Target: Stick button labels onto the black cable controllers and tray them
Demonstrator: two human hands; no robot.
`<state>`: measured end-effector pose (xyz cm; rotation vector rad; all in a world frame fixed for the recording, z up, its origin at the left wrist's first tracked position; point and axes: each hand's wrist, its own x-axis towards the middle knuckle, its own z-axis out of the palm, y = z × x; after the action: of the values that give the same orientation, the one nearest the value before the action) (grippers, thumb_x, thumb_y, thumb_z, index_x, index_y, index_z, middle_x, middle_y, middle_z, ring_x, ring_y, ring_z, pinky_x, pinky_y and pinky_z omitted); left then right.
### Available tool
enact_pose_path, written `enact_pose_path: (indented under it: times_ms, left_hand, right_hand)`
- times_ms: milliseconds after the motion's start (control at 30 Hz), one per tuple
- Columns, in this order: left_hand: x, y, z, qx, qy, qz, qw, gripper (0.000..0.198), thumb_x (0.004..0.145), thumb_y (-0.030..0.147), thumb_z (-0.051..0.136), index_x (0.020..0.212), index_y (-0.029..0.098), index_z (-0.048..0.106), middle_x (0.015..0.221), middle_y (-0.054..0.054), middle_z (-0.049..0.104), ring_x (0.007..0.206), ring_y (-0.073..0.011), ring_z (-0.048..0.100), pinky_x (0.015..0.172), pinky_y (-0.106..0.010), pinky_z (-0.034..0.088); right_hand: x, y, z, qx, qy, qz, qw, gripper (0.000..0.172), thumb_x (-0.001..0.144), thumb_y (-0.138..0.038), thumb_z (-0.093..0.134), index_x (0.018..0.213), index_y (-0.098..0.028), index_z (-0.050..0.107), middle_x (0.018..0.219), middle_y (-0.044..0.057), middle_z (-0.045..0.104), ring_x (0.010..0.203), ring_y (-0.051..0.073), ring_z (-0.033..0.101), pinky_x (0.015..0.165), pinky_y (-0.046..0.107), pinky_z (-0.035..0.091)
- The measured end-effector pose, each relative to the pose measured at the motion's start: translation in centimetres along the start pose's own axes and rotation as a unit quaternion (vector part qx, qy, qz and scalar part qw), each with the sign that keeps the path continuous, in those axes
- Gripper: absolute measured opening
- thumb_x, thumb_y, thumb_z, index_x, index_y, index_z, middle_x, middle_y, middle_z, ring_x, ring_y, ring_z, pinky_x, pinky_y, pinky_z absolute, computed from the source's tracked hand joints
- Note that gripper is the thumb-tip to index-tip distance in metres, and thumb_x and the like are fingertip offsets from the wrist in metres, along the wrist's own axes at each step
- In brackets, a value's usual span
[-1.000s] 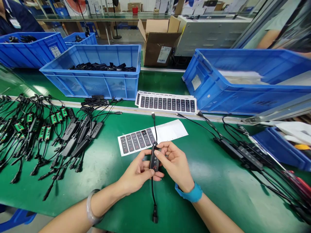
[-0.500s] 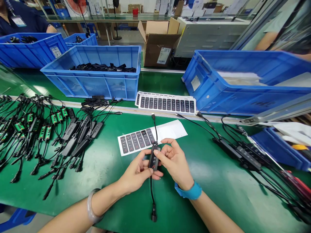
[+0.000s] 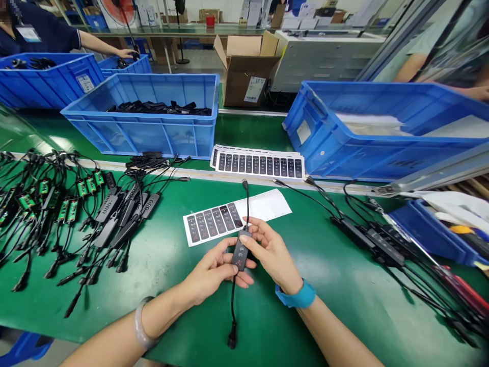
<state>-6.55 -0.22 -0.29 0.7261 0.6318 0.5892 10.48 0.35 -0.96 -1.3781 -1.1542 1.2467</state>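
Note:
A small black inline cable controller, with buttons and a red mark on its face, is held between my two hands above the green table. My left hand grips its lower left side, thumb on the lower end. My right hand closes on the upper end, its thumb pressing the top of the face. One cable with a plug runs up from the controller; another hangs down to a round connector. Just behind my hands lies a white sheet of black button labels, its right part bare.
Controllers with cables and open green circuit boards crowd the left. More label sheets lie behind. Finished-looking controllers lie right. Blue bins line the back. A co-worker's hand reaches into a far bin.
The controller has tilted slightly, its lower cable swinging left. My right fingers have closed further round its upper end. The co-worker's arm now stretches to the small far bin.

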Motion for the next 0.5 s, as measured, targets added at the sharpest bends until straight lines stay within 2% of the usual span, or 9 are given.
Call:
enact_pose_path:
  times_ms: [67,133,200,300,367,467,500]
  left_hand:
    - [0.1,0.0,0.0,-0.01,0.013,-0.004,1.0,0.044,0.081,0.016,0.063,0.125,0.017,0.052,0.097,-0.01,0.072,0.073,-0.0172,0.07,0.07,-0.03,0.053]
    - [0.2,0.1,0.0,-0.026,0.023,-0.004,0.999,0.046,0.079,0.014,0.06,0.125,0.016,0.053,0.093,-0.009,0.072,0.073,-0.0184,0.07,0.069,-0.031,0.054]
    - [0.2,0.2,-0.1,-0.044,0.023,-0.001,0.999,0.054,0.073,0.012,0.057,0.127,0.015,0.054,0.091,-0.009,0.072,0.073,-0.0198,0.07,0.07,-0.033,0.054]
    - [0.2,0.5,-0.1,-0.059,0.011,0.003,0.998,0.06,0.065,0.013,0.055,0.124,0.013,0.057,0.094,-0.009,0.071,0.074,-0.0202,0.069,0.071,-0.034,0.054]
    - [0.1,0.6,-0.1,-0.046,0.013,0.009,0.999,0.054,0.066,0.016,0.058,0.119,0.013,0.061,0.09,-0.008,0.071,0.074,-0.0191,0.067,0.07,-0.031,0.052]
    - [0.2,0.3,-0.2,0.052,0.045,0.01,0.998,0.038,0.08,0.034,0.065,0.111,0.012,0.064,0.071,-0.004,0.066,0.062,-0.0135,0.06,0.06,-0.023,0.047]
    - [0.4,0.1,-0.3,0.099,0.055,0.009,0.994,0.039,0.083,0.042,0.065,0.107,0.012,0.065,0.065,-0.002,0.063,0.056,-0.0113,0.055,0.055,-0.022,0.044]
  right_hand:
    - [-0.1,0.0,0.2,-0.018,-0.025,0.016,0.999,0.044,0.08,-0.041,0.065,0.118,-0.02,0.059,0.089,0.003,0.061,0.07,0.014,0.058,0.061,0.028,0.051]
    - [-0.4,0.0,0.5,-0.043,-0.037,0.028,0.998,0.052,0.079,-0.039,0.066,0.126,-0.019,0.056,0.088,0.003,0.061,0.062,0.013,0.055,0.054,0.027,0.049]
    - [-0.7,-0.1,0.8,-0.053,-0.053,0.028,0.997,0.069,0.074,-0.032,0.07,0.137,-0.02,0.045,0.085,0.001,0.06,0.056,0.012,0.051,0.048,0.026,0.046]
    - [-1.1,-0.3,1.2,-0.036,-0.092,0.019,0.995,0.09,0.067,-0.021,0.073,0.146,-0.023,0.03,0.082,-0.002,0.059,0.055,0.012,0.052,0.049,0.025,0.046]
    - [-1.1,-0.4,1.4,-0.044,-0.086,-0.008,0.995,0.083,0.069,-0.021,0.072,0.143,-0.023,0.033,0.081,-0.003,0.059,0.057,0.012,0.052,0.051,0.024,0.045]
    - [-0.9,-0.2,1.5,-0.083,-0.041,-0.071,0.993,0.048,0.082,-0.029,0.062,0.128,-0.022,0.049,0.075,-0.003,0.059,0.058,0.011,0.05,0.052,0.022,0.043]
    - [-0.8,-0.2,1.5,-0.096,-0.026,-0.083,0.992,0.037,0.087,-0.03,0.056,0.123,-0.021,0.053,0.072,-0.003,0.058,0.058,0.011,0.051,0.053,0.022,0.042]
